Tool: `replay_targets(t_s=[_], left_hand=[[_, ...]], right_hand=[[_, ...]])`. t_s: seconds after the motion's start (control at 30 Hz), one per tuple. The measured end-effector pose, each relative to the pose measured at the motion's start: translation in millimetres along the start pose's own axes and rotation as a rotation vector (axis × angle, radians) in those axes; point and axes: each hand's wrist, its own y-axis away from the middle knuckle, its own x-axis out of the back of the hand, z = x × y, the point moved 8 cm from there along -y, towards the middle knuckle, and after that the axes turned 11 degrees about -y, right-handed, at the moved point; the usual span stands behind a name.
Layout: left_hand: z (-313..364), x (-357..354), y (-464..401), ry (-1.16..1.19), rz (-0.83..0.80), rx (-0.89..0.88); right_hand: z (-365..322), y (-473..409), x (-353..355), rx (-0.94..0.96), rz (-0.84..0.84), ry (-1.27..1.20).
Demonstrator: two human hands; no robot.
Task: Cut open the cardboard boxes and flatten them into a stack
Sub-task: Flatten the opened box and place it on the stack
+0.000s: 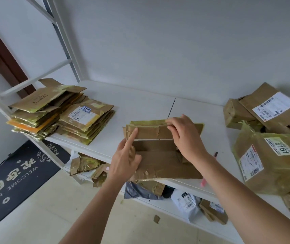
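Observation:
An opened brown cardboard box (160, 164) lies on the white table (149, 106) at its front edge, its flaps spread and its far flap standing up. My left hand (125, 159) holds the box's left edge, with the forefinger stretched out along the far flap. At the top edge of that flap my right hand (184, 136) pinches the cardboard and its yellowish tape. A stack of flattened boxes (61, 111) lies at the table's left end. Closed taped boxes (271, 143) are heaped at the right. A pink-handled cutter (209, 170) lies on the table under my right forearm.
A lower shelf (190, 221) under the table holds cardboard scraps and plastic mail bags. White metal frame bars (56, 27) rise at the back left. A dark welcome mat (17, 175) lies on the floor to the left. A cardboard scrap (156, 218) is on the floor.

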Motion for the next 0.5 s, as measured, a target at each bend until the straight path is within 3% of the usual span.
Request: replay_targets(t_s=[0.07,0.13,0.23,0.3,0.37,0.5], left_hand=[[2,6,-5,0.019,-0.037,-0.009],[1,11,-12,0.059,-0.065,0.037],[1,16,-19,0.084,-0.068,0.080],[-1,17,-20,0.096,-0.057,0.108],[-5,16,-20,0.104,-0.051,0.133],[-7,16,-20,0.140,-0.042,0.183]], right_hand=[[2,1,10,0.022,0.073,-0.032],[3,11,34,0.006,0.271,-0.089],[21,53,58,-0.217,0.585,-0.106],[49,73,42,-0.509,0.494,-0.191],[78,82,13,-0.758,0.255,-0.284],[97,72,-3,-0.796,0.094,-0.276]])
